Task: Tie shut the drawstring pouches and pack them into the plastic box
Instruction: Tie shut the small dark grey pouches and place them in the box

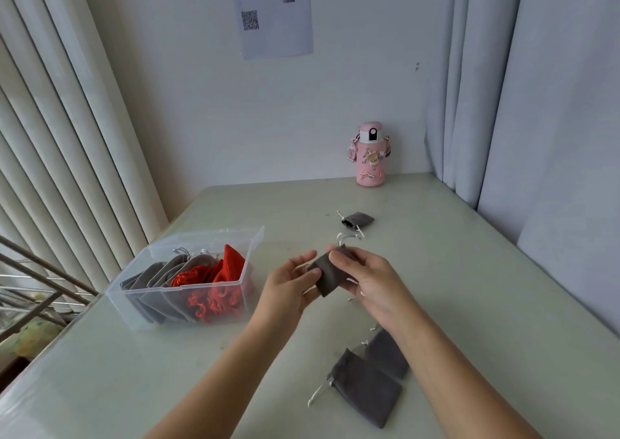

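Knot: the held pouch point(327, 276) is in the air between both hands, and a white cord loop point(345, 237) stands free above its top edge, so I judge that the tying is the step in hand. It will go well if one hand holds the gathered neck tight and the other pulls the cord ends evenly, so that the cloth does not slip open. Whether a knot is already there I cannot tell.
Right grip: the fingertips point(337, 258) of the right hand point(369, 281) are curled around the upper part of the pouch, thumb in front and the others behind.
Left grip: the fingers point(307, 257) of the left hand point(290, 281) are almost straight. The thumb lies on the lower left corner of the pouch and the fingers are behind it, so it looks like a light pinch.
Waiting pouches: two grey pouches point(365, 393) lie flat on the table point(469, 270) near the body, touching each other, partly under the right forearm, with loose cords. A far pouch point(358, 219) lies beyond the hands.
Box: the plastic box point(134, 296) stands open to the left of the hands. It holds grey pouches on edge and red ones at its right end, with little room left.
Background: a pink bottle point(370, 156) stands at the far wall, well apart.
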### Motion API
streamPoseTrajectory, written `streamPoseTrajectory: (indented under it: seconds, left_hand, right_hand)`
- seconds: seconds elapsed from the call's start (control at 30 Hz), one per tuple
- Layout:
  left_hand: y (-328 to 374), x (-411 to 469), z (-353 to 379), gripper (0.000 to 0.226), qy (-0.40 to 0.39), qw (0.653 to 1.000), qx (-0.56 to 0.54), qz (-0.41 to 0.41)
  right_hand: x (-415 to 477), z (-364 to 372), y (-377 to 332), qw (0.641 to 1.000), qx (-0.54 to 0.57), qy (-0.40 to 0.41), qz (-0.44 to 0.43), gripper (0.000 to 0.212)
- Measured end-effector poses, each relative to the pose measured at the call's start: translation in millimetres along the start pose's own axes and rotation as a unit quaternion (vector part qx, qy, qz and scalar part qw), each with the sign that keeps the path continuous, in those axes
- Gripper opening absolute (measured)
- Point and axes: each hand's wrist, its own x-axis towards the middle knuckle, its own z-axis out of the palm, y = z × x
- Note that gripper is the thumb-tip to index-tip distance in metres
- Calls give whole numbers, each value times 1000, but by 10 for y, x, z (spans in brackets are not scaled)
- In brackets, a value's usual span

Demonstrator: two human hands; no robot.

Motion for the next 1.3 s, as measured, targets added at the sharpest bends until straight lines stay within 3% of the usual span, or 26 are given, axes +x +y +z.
streamPoseTrajectory:
  seconds: [0.1,0.23,0.37,0.5,0.7,0.9,1.03,1.3]
  left_hand:
    - [-72,12,-49,26,-21,999,36,-5]
    - [-67,11,-148,21,-54,985,162,36]
    - [-18,9,-211,23,-45,984,162,63]
    - [12,8,-224,16,-38,984,145,92]
    - [40,54,-256,12,46,975,174,132]
    - [60,59,-266,6,73,928,302,208]
    - [34,79,-292,15,50,909,361,205]
    - [119,61,-305,21,33,937,298,179]
  right_hand:
    - [12,3,16,999,-25,34,-19,7]
    - [4,3,38,971,-222,38,-85,9]
    - [13,63,96,933,-337,65,-106,24]
    - [-18,119,111,929,-350,49,-108,30]
    - [-43,121,-2,952,-274,32,-130,14]
    - [-38,40,-38,936,-306,82,-151,9]
    - [6,-64,-81,946,-273,96,-148,20]
    - [49,-248,-132,954,-231,151,-118,13]
